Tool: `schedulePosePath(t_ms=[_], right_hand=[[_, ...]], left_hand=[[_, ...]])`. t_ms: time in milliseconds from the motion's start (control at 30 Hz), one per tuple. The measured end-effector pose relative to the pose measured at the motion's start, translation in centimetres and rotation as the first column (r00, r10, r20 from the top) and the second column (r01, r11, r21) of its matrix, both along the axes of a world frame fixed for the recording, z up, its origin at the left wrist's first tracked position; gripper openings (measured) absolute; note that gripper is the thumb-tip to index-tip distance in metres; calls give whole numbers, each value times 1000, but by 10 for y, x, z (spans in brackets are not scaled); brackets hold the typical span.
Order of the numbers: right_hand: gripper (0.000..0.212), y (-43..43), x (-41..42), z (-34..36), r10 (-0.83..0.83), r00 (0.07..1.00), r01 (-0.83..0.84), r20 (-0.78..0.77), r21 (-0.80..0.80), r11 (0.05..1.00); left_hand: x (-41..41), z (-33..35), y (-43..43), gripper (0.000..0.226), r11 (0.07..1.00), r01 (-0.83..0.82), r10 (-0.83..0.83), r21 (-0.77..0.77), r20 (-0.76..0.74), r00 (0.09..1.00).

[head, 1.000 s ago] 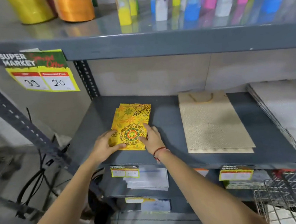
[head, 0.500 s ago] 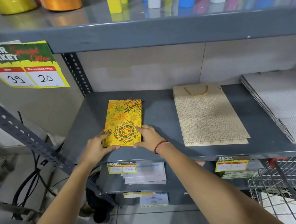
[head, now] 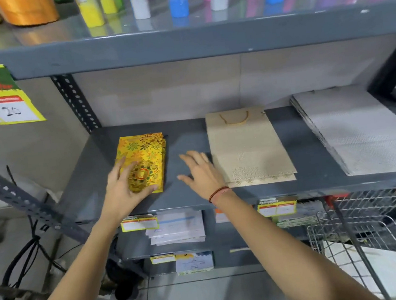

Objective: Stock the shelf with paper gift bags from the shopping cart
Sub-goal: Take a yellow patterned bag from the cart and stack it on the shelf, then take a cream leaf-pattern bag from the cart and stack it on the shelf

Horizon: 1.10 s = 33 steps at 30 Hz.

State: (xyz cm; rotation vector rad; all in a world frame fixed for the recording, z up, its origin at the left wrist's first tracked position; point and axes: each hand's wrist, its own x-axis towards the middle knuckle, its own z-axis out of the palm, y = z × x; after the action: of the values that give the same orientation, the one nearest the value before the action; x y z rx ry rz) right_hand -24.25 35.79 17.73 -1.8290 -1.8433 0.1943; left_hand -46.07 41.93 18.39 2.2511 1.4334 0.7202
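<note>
A person faces a grey metal shelf (head: 191, 194), seen from a head-worn camera looking forward and down along both bare forearms. A small stack of yellow floral paper gift bags (head: 144, 159) lies flat on the left part of the shelf, its long side running front to back, probably so that the printed pattern faces up toward shoppers. The left hand (head: 125, 188) rests on the near end of the stack, its fingers (head: 121, 167) loosely spread along the left edge and the thumb laid across the front corner, apparently to square the bags and stop them from sliding. The right hand (head: 201, 173) hovers open just above bare shelf, between the yellow stack and a larger beige gift bag (head: 247, 150) with a cord handle, which lies flat close to its fingertips; its fingers are spread and grip nothing. Further right lies a stack of pale grey textured bags (head: 359, 129), so each design seems to get its own patch of shelf. At the lower right, the wire shopping cart (head: 360, 235) stands close beside the shelf, within easy reach, with something white and flat inside; whether that is more bags cannot be told. Price tags (head: 139, 224) hang from the shelf's front edge.
</note>
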Motion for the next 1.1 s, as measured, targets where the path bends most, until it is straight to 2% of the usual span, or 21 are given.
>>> schedulePosePath(t_ms=[133, 233, 333, 500, 700, 833, 967, 1100], right_hand=[[46, -41, 68, 6, -189, 982, 191, -27, 92, 977], [43, -78, 121, 8, -316, 948, 319, -47, 96, 943], [41, -129, 181, 8, -441, 896, 445, -57, 76, 892], [41, -251, 269, -16, -671, 739, 672, -67, -6, 741], [40, -389, 310, -71, -865, 498, 837, -57, -228, 497], [42, -455, 309, -120, -935, 350, 871, -60, -348, 348], [42, -502, 291, -178, -980, 191, 840, -50, -509, 189], [45, -536, 251, -241, -998, -51, 739, -31, -673, -17]], left_hand=[[81, 11, -19, 81, 992, 105, -107, 67, 23, 994], [148, 9, -38, 64, 974, 220, -221, 51, 12, 975], [222, 2, -70, 57, 939, 342, -342, 36, 14, 939], [333, -17, -156, 56, 818, 575, -575, 29, -25, 818], [422, -60, -272, 54, 596, 797, -803, -96, -43, 595], [455, -104, -328, 56, 509, 817, -860, -270, -134, 492], [468, -157, -364, 57, 475, 725, -879, -499, -238, 413], [474, -215, -393, 62, 464, 565, -879, -683, -434, 196]])
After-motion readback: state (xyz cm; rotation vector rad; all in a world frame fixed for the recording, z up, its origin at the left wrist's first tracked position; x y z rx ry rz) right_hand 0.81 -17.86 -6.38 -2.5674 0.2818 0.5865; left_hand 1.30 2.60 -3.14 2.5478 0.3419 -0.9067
